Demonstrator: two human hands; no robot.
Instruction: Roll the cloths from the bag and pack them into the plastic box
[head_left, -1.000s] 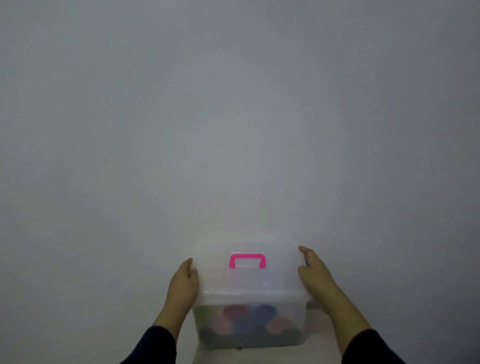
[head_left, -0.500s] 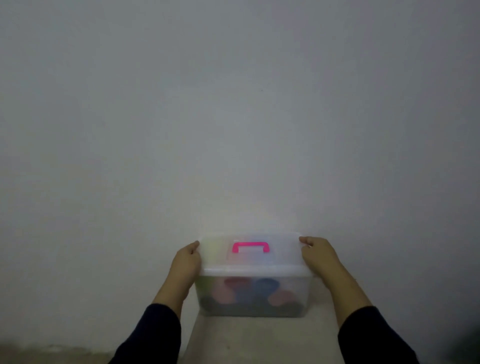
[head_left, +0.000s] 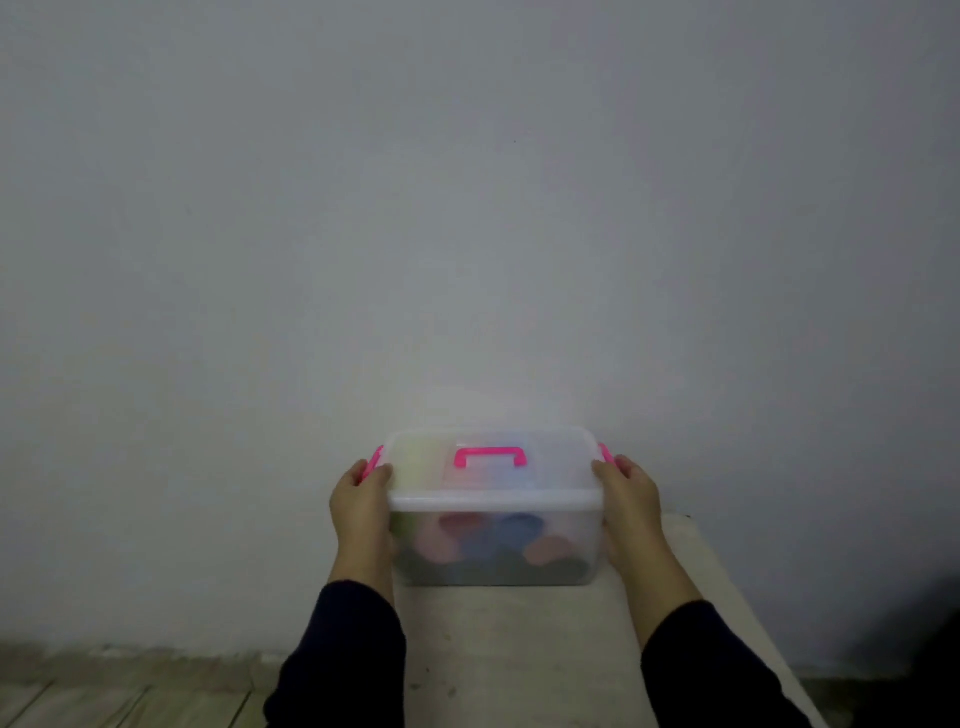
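A clear plastic box (head_left: 496, 569) stands on a pale table (head_left: 519, 649) against the wall, its translucent lid (head_left: 493, 501) on and a pink handle (head_left: 490, 456) on top. Rolled cloths (head_left: 488, 538) in pink, blue, orange and dark colours show through the front wall. My left hand (head_left: 361, 506) grips the box's left end, fingers at the pink left latch (head_left: 375, 460). My right hand (head_left: 628, 499) grips the right end by the pink right latch (head_left: 604, 453). No bag is in view.
A plain grey wall (head_left: 467, 208) rises directly behind the box. The table's right edge runs diagonally toward the lower right. Wooden floor (head_left: 104, 691) shows at the lower left, and a dark shape (head_left: 914, 649) sits at the lower right.
The view has tilted down, so the box sits higher in frame and more table shows. Both hands have shifted to the pink side latches at the lid's ends.
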